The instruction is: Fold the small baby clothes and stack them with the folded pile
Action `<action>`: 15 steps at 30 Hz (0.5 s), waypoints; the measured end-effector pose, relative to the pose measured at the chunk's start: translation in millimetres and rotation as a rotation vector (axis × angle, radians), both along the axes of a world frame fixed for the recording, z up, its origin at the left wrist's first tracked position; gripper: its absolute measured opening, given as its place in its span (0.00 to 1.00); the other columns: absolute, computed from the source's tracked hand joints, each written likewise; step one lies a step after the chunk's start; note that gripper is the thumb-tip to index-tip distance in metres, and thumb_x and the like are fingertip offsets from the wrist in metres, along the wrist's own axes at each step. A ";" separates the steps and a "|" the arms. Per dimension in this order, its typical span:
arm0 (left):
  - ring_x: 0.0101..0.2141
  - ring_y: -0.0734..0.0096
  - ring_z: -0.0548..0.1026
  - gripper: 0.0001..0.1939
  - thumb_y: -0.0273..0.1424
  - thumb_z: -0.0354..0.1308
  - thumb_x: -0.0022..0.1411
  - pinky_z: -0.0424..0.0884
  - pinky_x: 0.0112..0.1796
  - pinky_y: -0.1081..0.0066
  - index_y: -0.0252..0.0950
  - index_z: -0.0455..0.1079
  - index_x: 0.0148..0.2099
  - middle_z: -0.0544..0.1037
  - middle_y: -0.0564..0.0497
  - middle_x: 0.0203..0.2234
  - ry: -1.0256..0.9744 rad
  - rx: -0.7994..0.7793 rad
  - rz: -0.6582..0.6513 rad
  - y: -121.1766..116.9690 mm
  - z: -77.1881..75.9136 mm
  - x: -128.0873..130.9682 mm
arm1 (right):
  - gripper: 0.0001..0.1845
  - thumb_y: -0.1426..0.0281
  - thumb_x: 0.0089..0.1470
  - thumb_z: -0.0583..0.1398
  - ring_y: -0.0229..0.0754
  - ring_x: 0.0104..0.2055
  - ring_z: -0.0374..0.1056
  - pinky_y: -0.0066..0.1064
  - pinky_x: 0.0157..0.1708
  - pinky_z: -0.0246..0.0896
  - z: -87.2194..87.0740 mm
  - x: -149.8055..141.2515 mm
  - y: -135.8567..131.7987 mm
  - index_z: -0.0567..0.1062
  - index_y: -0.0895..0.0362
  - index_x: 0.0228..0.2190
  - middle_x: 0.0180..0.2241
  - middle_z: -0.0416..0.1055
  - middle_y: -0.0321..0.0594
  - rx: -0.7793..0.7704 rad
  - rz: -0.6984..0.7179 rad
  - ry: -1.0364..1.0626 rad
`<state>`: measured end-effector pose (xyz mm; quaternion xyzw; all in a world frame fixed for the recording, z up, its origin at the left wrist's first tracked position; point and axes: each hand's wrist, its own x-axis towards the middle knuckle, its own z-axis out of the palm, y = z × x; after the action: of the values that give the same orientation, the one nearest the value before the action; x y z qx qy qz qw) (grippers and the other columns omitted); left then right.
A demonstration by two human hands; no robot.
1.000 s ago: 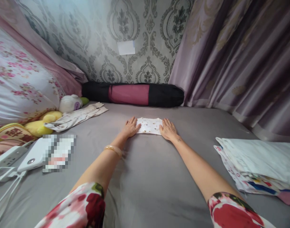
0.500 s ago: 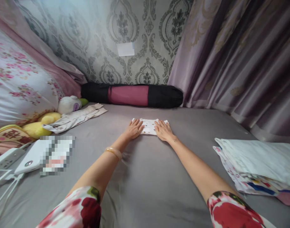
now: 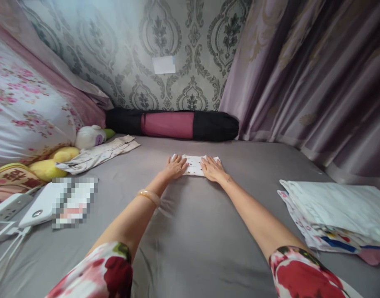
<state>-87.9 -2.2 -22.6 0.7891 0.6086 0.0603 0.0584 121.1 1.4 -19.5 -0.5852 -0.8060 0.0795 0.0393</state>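
A small folded white cloth (image 3: 194, 166) with dark and brown specks lies on the grey bed sheet (image 3: 199, 231). My left hand (image 3: 176, 167) rests flat on its left end, fingers stretched out. On the right end lies my right hand (image 3: 212, 169), palm down with the fingers spread. Neither hand grips the cloth; both press on it from above. The cloth's two ends are partly hidden beneath my hands.
A folded clothes stack (image 3: 339, 211) lies at right. At left are patterned light trousers (image 3: 99, 156), plush toys (image 3: 90, 136), a white power bank (image 3: 47, 205) and a power strip (image 3: 9, 207). A black and maroon long bag (image 3: 168, 125) lies along the wall.
Almost nothing differs. Both hands stay flat on the folded cloth, and the view has shifted very slightly.
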 end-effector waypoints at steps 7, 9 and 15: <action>0.66 0.57 0.56 0.25 0.41 0.36 0.73 0.46 0.64 0.48 0.41 0.59 0.66 0.62 0.45 0.65 0.007 0.133 -0.032 -9.3 -7.9 22.2 | 0.29 0.63 0.68 0.41 0.48 0.71 0.41 0.49 0.67 0.33 -7.7 -14.6 -8.1 0.57 0.55 0.65 0.69 0.48 0.46 0.077 0.009 0.058; 0.66 0.57 0.56 0.26 0.41 0.36 0.73 0.48 0.64 0.49 0.41 0.59 0.66 0.61 0.46 0.66 0.006 0.136 -0.017 -9.9 -13.9 23.4 | 0.28 0.64 0.67 0.41 0.48 0.71 0.41 0.49 0.67 0.33 -11.1 -15.4 -10.0 0.58 0.55 0.65 0.69 0.48 0.45 0.096 0.003 0.064; 0.66 0.57 0.56 0.26 0.42 0.36 0.73 0.47 0.64 0.49 0.43 0.59 0.66 0.60 0.47 0.66 -0.011 0.120 -0.021 -6.2 -17.1 20.7 | 0.28 0.64 0.67 0.42 0.48 0.70 0.41 0.49 0.67 0.34 -11.3 -13.7 -9.6 0.58 0.55 0.65 0.69 0.49 0.45 0.091 -0.001 0.052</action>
<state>-67.2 -8.4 -39.7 0.7971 0.5952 0.1002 0.0149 107.3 -8.1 -30.8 -0.5810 -0.8072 0.0580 0.0865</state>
